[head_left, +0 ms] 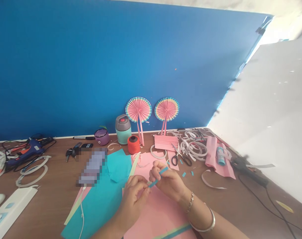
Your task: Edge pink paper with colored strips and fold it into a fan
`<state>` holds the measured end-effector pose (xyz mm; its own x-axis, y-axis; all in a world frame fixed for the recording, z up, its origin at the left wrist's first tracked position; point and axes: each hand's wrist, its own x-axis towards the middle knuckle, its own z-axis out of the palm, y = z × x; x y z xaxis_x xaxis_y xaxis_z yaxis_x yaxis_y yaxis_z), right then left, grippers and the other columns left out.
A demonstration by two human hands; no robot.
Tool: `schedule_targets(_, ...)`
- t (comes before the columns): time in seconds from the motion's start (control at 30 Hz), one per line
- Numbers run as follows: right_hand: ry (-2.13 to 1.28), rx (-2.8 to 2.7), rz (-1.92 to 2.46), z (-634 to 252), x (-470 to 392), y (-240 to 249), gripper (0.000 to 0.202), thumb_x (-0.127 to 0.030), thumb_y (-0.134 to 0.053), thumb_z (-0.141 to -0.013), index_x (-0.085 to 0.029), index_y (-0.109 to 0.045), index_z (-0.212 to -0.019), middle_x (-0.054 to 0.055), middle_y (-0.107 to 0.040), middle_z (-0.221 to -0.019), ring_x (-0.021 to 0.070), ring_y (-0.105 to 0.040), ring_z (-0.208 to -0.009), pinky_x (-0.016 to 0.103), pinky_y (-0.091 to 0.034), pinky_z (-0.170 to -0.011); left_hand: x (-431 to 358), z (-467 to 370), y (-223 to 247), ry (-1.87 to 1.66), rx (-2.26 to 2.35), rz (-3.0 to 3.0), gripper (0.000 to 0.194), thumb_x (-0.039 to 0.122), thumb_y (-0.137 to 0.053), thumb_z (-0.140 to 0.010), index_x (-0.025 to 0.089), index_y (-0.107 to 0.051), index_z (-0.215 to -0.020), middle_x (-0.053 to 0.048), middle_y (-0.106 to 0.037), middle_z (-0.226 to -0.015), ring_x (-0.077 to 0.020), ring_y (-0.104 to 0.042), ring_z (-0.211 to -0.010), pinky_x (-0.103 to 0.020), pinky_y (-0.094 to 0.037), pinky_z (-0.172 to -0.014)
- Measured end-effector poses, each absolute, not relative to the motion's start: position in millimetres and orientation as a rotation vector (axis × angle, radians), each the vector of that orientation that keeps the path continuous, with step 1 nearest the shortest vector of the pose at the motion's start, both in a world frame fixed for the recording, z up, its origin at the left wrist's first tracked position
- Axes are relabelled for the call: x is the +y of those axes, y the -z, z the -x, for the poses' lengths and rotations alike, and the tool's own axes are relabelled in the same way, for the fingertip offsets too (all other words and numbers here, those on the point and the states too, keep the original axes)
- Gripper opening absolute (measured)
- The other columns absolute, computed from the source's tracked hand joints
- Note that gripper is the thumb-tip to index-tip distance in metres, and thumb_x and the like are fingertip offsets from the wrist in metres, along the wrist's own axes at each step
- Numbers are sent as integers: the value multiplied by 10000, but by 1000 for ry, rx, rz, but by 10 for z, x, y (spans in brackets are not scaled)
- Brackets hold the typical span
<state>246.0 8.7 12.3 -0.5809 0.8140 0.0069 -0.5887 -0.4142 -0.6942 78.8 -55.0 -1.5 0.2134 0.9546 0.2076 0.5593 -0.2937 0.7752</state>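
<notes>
So from where I'm sitting I've got the head view, looking down on a brown worktop against a blue wall. Both hands are up over the pink paper, pinching one narrow blue strip between them. The left hand has a closed grip, thumb and finger nipped on the strip's lower end. The right hand has its fingers curled in around the upper part, the tip poking out past them, so that grip looks pretty much closed too, though I can't tell exactly which fingertips press on it. There's a chain bracelet and a silver bangle on the right arm. Just left of the pink paper lies a teal sheet, with a pixelated phone at its upper left side and a white cable running down from it. Behind the papers I see a red spool beside a mint flask, and two round pleated fans, pink with blue and yellow rims, standing upright at the wall. A pleated pink piece sits below the right-hand fan, with open scissors near it and little blue scraps around. Over to the right there's a tangle of white strips, and a blue glue gun sits on the far left.
</notes>
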Motion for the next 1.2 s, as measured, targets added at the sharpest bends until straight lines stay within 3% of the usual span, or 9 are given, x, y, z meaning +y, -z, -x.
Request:
schedule_targets(0.1, -1977, -952, 528, -2669, 200, -150, 165, -368, -574, -765, -221, -644, -793, -100, -275, -326, 116, -392, -417, 385, -441, -799, -520, -695, 9, -927, 1446, -2030, 210, 255, -452, -907, 235, -606, -766, -29, -579, -976, -203, -511, -990, -374, -430, -865)
schedule_targets(0.17, -1837, -1047, 624, -2798, 266, -180, 252, -443, -520, -808, -232, -651, -770, -89, -324, -336, 121, -420, -417, 422, -436, -851, -505, -639, -7, -906, 1463, -2120, 209, 239, -454, -899, 229, -611, -762, -40, -572, -1005, -216, -499, -1008, -390, -423, -866)
schedule_targets(0.27, -1545, -1398, 773, -2861, 272, -225, 243, -404, -543, -829, -214, -689, -872, 48, -679, -810, 212, -610, -864, 429, -405, -935, -500, -595, -37, -847, 1439, -2239, 215, 216, -446, -895, 222, -618, -765, -54, -563, -1030, -231, -483, -1029, -401, -413, -859)
schedule_targets(0.33, -1326, -1737, 805, -2810, 212, -241, 223, -326, -562, -838, -230, -688, -995, 78, -637, -1144, 246, -508, -1151, 430, -357, -1004, -508, -588, -53, -817, 1397, -2312, 203, 192, -445, -887, 229, -636, -828, -60, -560, -1041, -235, -478, -1029, -401, -409, -854)
schedule_targets(0.4, -1112, -2041, 758, -2724, 129, -244, 273, -263, -571, -829, -252, -661, -1087, 72, -590, -1239, 244, -426, -1250, 450, -285, -1064, -518, -589, -64, -811, 1367, -2370, 211, 168, -450, -873, 239, -647, -898, -62, -559, -1048, -236, -478, -1022, -401, -407, -850)
schedule_targets(0.53, -849, -2355, 737, -2589, 15, -242, 317, -181, -600, -777, -254, -652, -1081, 57, -640, -1067, 228, -492, -1157, 483, -198, -1093, -523, -592, -77, -827, 1384, -2415, 209, 154, -458, -864, 239, -648, -888, -59, -556, -1050, -236, -478, -1015, -406, -398, -847)
schedule_targets(0.7, -795, -2330, 839, -2568, 22, -271, 84, -179, -580, -809, -213, -654, -788, 11, -609, -772, 163, -551, -831, 407, -333, -971, -500, -582, -49, -866, 1418, -2449, 202, 166, -451, -880, 237, -639, -863, -58, -567, -1013, -233, -491, -986, -394, -397, -811)
schedule_targets(0.93, -1129, -2028, 1137, -2588, 138, -136, 112, -155, -535, -747, -182, -586, -651, 24, -584, -747, 173, -514, -794, 289, -397, -731, -486, -557, 18, -866, 1527, -2465, 184, 161, -469, -889, 216, -623, -804, -31, -606, -852, -205, -530, -854, -357, -391, -718)
schedule_targets(1.2, -942, -1999, 1433, -2419, 196, 213, 140, -153, -524, -655, -166, -476, -524, 19, -518, -721, 173, -470, -762, 287, -380, -722, -548, -612, 116, -609, 1454, -2594, 321, 108, -366, -914, 192, -629, -750, -32, -592, -757, -172, -538, -737, -306, -425, -661)
